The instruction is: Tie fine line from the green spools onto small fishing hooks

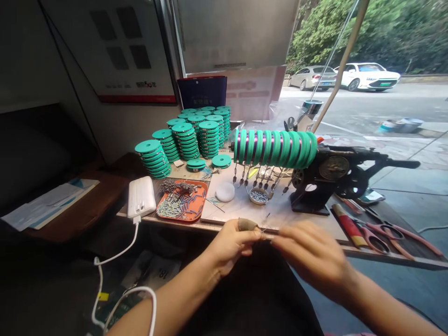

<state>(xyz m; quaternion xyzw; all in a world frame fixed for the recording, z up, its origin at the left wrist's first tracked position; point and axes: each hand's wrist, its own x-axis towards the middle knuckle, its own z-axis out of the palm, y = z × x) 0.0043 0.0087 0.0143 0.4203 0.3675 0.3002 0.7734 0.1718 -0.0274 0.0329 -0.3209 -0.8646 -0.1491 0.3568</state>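
- Left hand (233,245): held just below the near edge of the worktop (280,212), fingers pinched together; a brown thimble (246,224) sits on one fingertip.
- Right hand (311,254): blurred, fingertips drawn together and meeting those of the left hand.
- Small piece (265,232): a thin, dark item pinched between the fingertips of both hands, in front of the worktop edge; too small and blurred to identify.
- Row of green spools (276,148): mounted side by side on a black winding machine (327,179), wound with purple line; small weights hang beneath them.
- Stacks of green spools (185,140): standing at the back left of the worktop, with two single spools lying in front.
- Orange tray (182,201): holds many small tubes and lies left of the hands.
- Small dish (259,195): holds tiny grey beads and stands below the hanging weights.
- White round lid (225,191): lies between the tray and the dish.
- White power bank (141,196): lies just beside the tray, with a white cable hanging down.
- Scissors (381,233): red-handled, lying at the right end of the worktop.
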